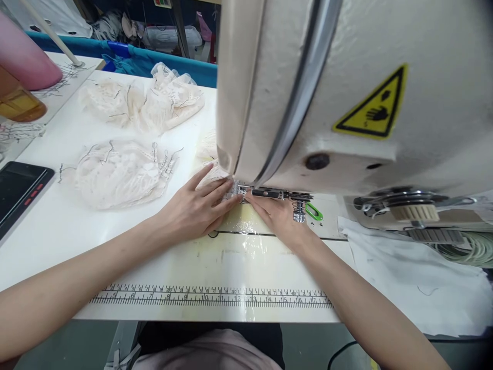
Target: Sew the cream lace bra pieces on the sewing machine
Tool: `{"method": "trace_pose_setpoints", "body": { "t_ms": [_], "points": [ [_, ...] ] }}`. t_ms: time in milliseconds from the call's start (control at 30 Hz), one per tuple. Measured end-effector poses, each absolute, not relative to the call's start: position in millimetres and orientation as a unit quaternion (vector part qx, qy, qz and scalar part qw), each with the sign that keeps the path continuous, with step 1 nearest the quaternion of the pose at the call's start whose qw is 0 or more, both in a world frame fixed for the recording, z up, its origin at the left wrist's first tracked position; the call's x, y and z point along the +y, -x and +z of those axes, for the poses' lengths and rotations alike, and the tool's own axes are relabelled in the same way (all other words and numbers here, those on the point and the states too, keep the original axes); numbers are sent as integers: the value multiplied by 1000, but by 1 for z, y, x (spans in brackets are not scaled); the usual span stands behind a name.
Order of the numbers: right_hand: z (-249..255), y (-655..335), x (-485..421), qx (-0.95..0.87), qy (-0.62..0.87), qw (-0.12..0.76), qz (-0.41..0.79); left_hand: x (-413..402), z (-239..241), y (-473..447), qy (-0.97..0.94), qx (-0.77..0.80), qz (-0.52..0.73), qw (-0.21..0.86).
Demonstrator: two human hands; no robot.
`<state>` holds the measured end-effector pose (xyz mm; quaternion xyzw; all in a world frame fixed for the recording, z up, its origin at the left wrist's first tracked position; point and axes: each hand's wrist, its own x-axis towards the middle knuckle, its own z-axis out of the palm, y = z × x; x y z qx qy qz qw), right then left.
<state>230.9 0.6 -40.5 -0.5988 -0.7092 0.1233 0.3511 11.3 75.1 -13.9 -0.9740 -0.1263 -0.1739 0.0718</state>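
A cream sewing machine head [346, 92] fills the upper right of the view. Under its left end lies a piece of pale lace fabric [210, 172], reaching to the presser foot [242, 191]. My left hand [194, 208] lies flat on the lace with fingers stretched out toward the foot. My right hand [279, 216] rests just right of the foot, its fingertips pressed down by the needle area; the machine hides part of its fingers.
Two piles of lace pieces [119, 174] [154, 100] lie on the white table to the left. A black phone [19, 190] sits at the left edge, an orange bottle [17, 100] behind it. A ruler strip [211, 297] runs along the table's front edge. White cloth [416, 277] lies right.
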Motion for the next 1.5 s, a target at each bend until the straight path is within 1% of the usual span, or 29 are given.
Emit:
{"method": "trace_pose_setpoints", "body": {
  "t_ms": [100, 300, 433, 567, 700, 933, 1200, 1367, 1500],
  "points": [
    [-39, -228, 1, -703, 618, 337, 104, 76, -15, -12, 973, -131, -169, 83],
    [-30, -226, 1, -699, 651, 290, 59, 74, -16, -11, 968, -116, -171, 141],
    [-33, -230, -3, -743, 600, 294, 35, 73, -17, -11, 962, -73, -189, 183],
    [-41, -233, -11, -791, 551, 267, -11, 74, -18, -12, 964, -92, -198, 154],
    [-44, -231, -16, -785, 576, 227, -1, 75, -16, -13, 969, -132, -176, 115],
    [-33, -231, -14, -767, 585, 250, 90, 76, -15, -13, 972, -125, -171, 98],
    [-27, -228, -14, -768, 587, 242, 83, 76, -15, -14, 972, -144, -175, 55],
    [-26, -227, -13, -767, 599, 220, 65, 76, -16, -14, 973, -152, -172, 32],
    [-26, -225, -13, -767, 602, 215, 54, 76, -16, -15, 973, -157, -161, 46]
  ]
}}
